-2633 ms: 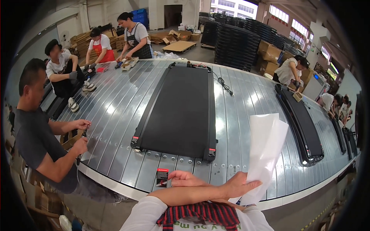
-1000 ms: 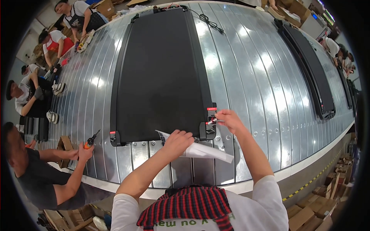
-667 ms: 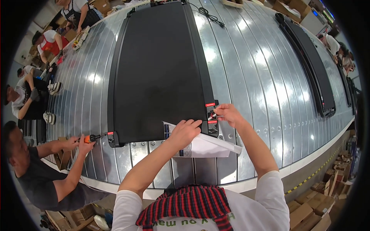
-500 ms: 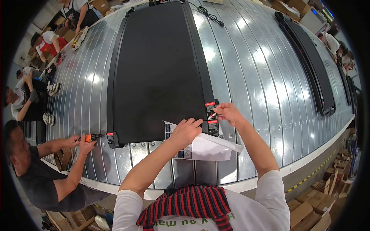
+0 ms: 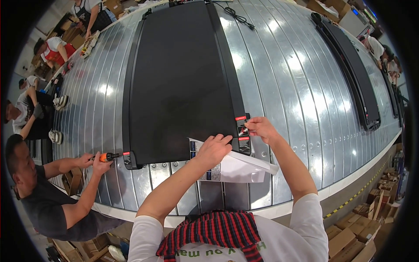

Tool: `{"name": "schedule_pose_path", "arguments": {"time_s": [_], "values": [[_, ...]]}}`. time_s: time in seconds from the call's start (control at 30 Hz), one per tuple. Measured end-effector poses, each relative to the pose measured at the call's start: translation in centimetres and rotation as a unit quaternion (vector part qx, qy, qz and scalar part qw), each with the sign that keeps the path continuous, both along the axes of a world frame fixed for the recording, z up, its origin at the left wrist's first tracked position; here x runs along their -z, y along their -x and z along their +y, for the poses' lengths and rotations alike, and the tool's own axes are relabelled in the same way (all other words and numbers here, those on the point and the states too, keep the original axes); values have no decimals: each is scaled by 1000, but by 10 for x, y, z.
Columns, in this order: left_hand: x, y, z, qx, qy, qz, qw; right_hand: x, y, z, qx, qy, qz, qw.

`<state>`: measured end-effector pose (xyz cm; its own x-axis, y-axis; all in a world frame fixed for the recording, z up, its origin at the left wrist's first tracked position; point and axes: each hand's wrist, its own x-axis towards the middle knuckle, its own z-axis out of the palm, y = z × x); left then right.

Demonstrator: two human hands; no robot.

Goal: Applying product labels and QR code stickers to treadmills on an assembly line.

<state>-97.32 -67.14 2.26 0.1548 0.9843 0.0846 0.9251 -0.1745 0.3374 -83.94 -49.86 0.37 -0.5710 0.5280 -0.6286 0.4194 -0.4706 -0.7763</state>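
A long black treadmill base (image 5: 183, 87) lies flat before me, its near end toward me. Two small red, black and white warning labels (image 5: 242, 129) sit one behind the other at its near right corner. My right hand (image 5: 262, 130) has thumb and forefinger pinched at the right edge of the farther label. My left hand (image 5: 213, 152) grips a white sticker sheet (image 5: 242, 169) and rests by the treadmill's near edge; its fingertips reach toward the nearer label. Part of the sheet, with dark blue printed stickers, hangs below that hand.
To my left, a co-worker (image 5: 56, 187) holds an orange and black power driver (image 5: 106, 156) against the treadmill's near left corner. A coiled black cable (image 5: 239, 16) lies on the metal-slat table (image 5: 297, 131). Another black treadmill base (image 5: 349, 74) lies at the right. Cardboard boxes (image 5: 353, 222) crowd the floor.
The whole picture has shifted very slightly to the right. Both my hands keep their places at the treadmill's corner, and the co-worker's driver stays at the other corner.
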Motion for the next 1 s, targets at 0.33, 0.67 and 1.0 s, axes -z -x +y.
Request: {"name": "schedule_pose_path", "arguments": {"time_s": [0.33, 0.67, 1.0], "values": [[-5, 3, 3, 29, 23, 19, 999, 7, -1, -1, 17, -7, 7, 1000], [-9, 1, 17, 67, 71, 35, 995, 8, -2, -1, 33, -10, 7, 999], [-7, 0, 23, 75, 75, 56, 993, 13, 0, -5, 36, -54, 16, 998]]}}
